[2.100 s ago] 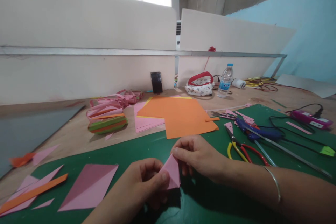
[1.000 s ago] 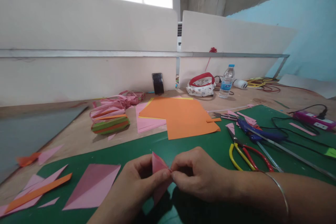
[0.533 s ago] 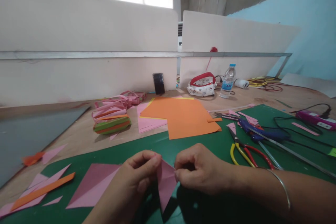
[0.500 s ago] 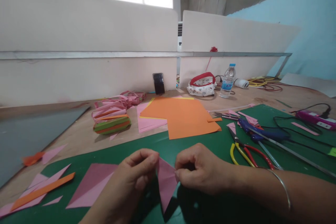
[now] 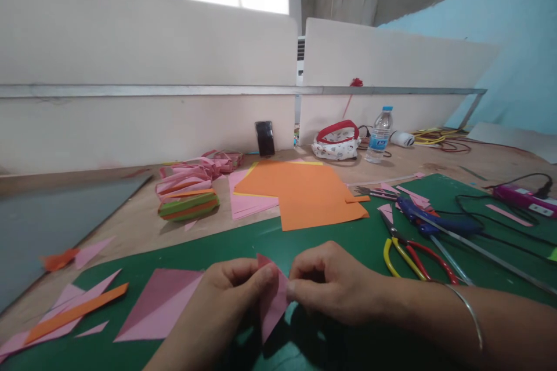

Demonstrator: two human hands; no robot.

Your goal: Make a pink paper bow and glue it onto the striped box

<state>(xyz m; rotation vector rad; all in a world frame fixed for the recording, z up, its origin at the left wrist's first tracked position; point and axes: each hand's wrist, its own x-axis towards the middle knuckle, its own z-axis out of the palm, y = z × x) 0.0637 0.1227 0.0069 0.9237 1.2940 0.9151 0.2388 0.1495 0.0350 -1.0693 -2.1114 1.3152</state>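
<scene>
A small folded pink paper (image 5: 272, 307) hangs between both hands above the green mat (image 5: 204, 246), its lower end narrowing to a point. My left hand (image 5: 230, 295) pinches its upper left part, the thumb lying across the front. On the right edge, the closed fingers of my right hand (image 5: 328, 284) grip the same paper. A creased pink sheet (image 5: 159, 304) lies on the mat left of my left hand and partly behind it.
Scissors (image 5: 418, 258) and a blue glue gun (image 5: 435, 220) lie at the right. Orange sheets (image 5: 304, 191) are behind the hands, with a green pouch (image 5: 188, 207) to their left. Paper strips (image 5: 78, 313) lie lower left. A bottle (image 5: 379, 136) stands farther back.
My left thumb has shifted onto the front of the pink paper, whose top corner now shows above it. The paper's lower tip has moved slightly up and left.
</scene>
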